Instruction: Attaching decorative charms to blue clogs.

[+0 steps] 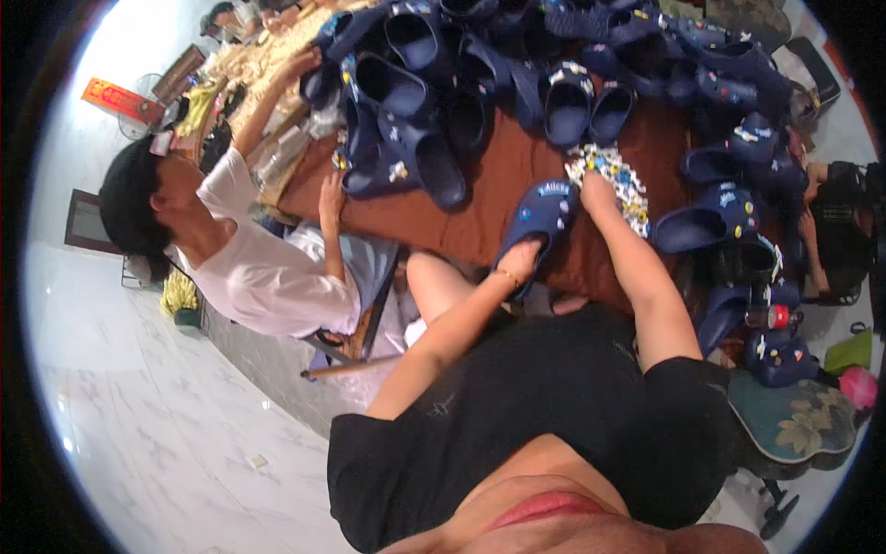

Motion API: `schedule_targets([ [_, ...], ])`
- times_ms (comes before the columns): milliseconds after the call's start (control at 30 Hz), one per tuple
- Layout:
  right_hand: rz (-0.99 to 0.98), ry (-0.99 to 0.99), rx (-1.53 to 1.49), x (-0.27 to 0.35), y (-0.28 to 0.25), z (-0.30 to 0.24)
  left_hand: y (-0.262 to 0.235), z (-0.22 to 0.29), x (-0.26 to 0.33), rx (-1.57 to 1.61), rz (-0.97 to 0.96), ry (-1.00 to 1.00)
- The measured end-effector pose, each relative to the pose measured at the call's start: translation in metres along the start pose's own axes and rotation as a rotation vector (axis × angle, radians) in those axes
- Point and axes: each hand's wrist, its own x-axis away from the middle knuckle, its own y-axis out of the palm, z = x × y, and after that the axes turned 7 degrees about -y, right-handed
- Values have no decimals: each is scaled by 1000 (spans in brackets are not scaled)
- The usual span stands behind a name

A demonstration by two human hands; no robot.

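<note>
A navy blue clog (538, 222) with a pale lettered charm and small coloured charms on its upper is tilted over the near edge of the brown-covered table. My left hand (520, 262) is closed on it, with fingers inside the heel opening. A heap of small white, yellow, blue and black shoe charms (629, 189) lies just right of the clog's toe. My right hand (598, 192) reaches down to the heap's left side, fingers drawn together; what they hold, if anything, is hidden.
Many navy clogs (395, 85) are piled along the far side, with more clogs (694, 229) on the right. A bottle (773, 317) lies among the right-hand ones. A co-worker (249, 258) in a white shirt sits at left, touching the clogs. A cushioned stool (794, 415) stands at lower right.
</note>
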Motion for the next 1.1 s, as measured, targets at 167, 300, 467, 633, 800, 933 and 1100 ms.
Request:
schedule_targets([
  [167, 89, -11, -94, -3, -9, -8, 8, -16, -9, 12, 56, 32],
  [300, 181, -136, -367, -2, -11, -8, -8, -4, -5, 68, 107, 105],
  [467, -68, -308, -546, 12, -29, -38, -17, 6, 2, 35, -12, 46],
  [633, -197, -478, -527, 6, -39, -66, -8, 2, 4, 61, 17, 52],
  [800, -224, -446, -425, -9, -44, -50, -9, 5, 3, 79, 57, 62],
  [933, -294, -389, -512, 16, -36, -26, -10, 4, 3, 107, 78, 89],
  [1100, -344, 198, -972, 56, -29, -26, -8, 2, 4, 82, 96, 77],
])
